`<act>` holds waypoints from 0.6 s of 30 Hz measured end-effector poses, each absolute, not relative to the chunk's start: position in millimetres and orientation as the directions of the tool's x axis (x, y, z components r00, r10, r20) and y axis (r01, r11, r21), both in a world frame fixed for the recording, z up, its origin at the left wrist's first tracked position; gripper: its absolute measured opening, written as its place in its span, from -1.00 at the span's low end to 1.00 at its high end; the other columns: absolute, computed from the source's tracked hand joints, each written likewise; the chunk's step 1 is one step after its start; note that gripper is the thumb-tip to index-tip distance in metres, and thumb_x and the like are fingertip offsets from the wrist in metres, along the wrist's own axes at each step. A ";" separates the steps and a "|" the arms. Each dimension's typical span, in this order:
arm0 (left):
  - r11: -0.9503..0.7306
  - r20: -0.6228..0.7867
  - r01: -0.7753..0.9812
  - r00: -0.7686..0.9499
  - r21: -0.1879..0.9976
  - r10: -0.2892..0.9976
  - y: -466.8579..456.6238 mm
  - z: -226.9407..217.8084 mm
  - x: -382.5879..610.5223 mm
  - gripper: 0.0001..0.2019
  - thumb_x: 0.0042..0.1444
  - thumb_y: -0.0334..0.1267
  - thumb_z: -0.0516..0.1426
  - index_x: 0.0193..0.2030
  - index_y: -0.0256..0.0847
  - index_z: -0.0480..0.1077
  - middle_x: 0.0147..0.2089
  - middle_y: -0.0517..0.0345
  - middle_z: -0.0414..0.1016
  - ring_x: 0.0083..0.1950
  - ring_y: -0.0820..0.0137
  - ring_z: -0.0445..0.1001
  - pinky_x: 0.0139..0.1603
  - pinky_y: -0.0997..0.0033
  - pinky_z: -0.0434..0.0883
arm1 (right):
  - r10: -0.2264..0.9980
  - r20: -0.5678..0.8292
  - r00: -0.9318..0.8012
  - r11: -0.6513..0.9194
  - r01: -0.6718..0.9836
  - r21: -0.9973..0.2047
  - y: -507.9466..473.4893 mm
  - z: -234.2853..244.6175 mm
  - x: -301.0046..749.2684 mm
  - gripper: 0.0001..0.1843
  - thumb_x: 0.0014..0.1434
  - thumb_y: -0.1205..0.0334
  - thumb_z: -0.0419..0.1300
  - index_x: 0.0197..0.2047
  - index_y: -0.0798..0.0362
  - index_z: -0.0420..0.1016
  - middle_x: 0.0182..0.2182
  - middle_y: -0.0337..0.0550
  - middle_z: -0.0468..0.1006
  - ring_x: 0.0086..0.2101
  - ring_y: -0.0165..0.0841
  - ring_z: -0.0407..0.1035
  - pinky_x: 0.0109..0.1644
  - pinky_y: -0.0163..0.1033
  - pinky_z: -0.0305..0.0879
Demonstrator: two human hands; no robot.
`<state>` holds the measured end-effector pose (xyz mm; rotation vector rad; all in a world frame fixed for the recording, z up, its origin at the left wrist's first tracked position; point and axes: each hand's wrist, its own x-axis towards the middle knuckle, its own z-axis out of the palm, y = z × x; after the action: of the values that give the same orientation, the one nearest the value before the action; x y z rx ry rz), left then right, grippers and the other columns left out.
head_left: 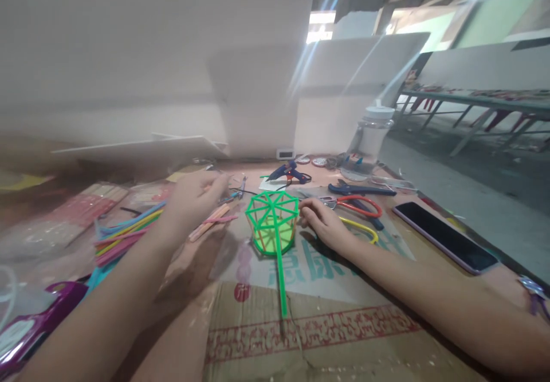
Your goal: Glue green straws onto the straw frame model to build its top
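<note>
A small cage-like frame of green sticks [276, 213] with brownish uprights stands on the cardboard, a long green stick extending from it towards me. The fingers of my right hand [320, 221] are curled at its right edge and appear to grip it. To its left, my left hand [200, 196] is raised above the table with fingers bunched together. Blur hides whatever those fingers may hold. Below that hand lie pink and peach sticks [210, 221]. A dark blue glue gun [287, 172] rests behind the frame on a white slip of paper.
Red-handled scissors [358, 203], a yellow-handled tool [361, 230] and blue cutters [361, 189] lie right of the frame. A phone [444, 236] and clear bottle [369, 141] stand farther right. Coloured strips [126, 230] and a purple tool [47, 319] lie left. White panels [150, 67] rise behind.
</note>
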<state>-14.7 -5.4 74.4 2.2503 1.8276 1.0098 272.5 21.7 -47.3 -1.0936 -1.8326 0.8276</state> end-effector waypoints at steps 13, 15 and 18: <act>-0.452 0.426 0.800 0.277 0.394 0.861 1.0 58.0 -6.7 -0.60 0.32 0.06 0.03 -0.35 -0.17 0.48 -0.34 0.12 0.57 -0.26 0.26 0.49 -0.26 0.36 0.30 | 0.879 0.427 -0.214 0.478 0.387 -0.789 20.6 -46.0 275.9 -0.79 0.30 0.08 0.11 -0.09 0.03 0.36 -0.24 -0.10 0.50 -0.20 -0.26 0.43 -0.07 -0.07 0.47; -0.434 0.440 0.827 0.261 0.358 0.859 3.5 57.1 -8.7 -0.56 0.35 0.04 -0.04 -0.47 -0.16 0.35 -0.48 0.18 0.43 -0.39 0.31 0.39 -0.36 0.36 0.21 | 0.875 0.424 -0.233 0.483 0.386 -0.786 20.3 -46.9 275.7 -0.79 0.29 0.11 0.12 -0.08 0.03 0.36 -0.22 -0.09 0.50 -0.20 -0.26 0.43 -0.10 -0.08 0.49; -0.402 0.438 0.831 0.218 0.386 0.872 8.2 56.6 -12.9 -0.57 0.35 -0.02 -0.09 -0.49 -0.15 0.31 -0.50 0.19 0.40 -0.41 0.31 0.35 -0.38 0.36 0.20 | 0.868 0.424 -0.257 0.495 0.390 -0.777 20.3 -47.8 274.7 -0.80 0.27 0.15 0.14 -0.06 0.04 0.37 -0.20 -0.08 0.51 -0.19 -0.27 0.44 -0.07 -0.08 0.48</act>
<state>-12.9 8.2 56.6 2.3979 1.6787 0.9366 274.7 20.3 -47.8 -1.0498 -1.8494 0.6766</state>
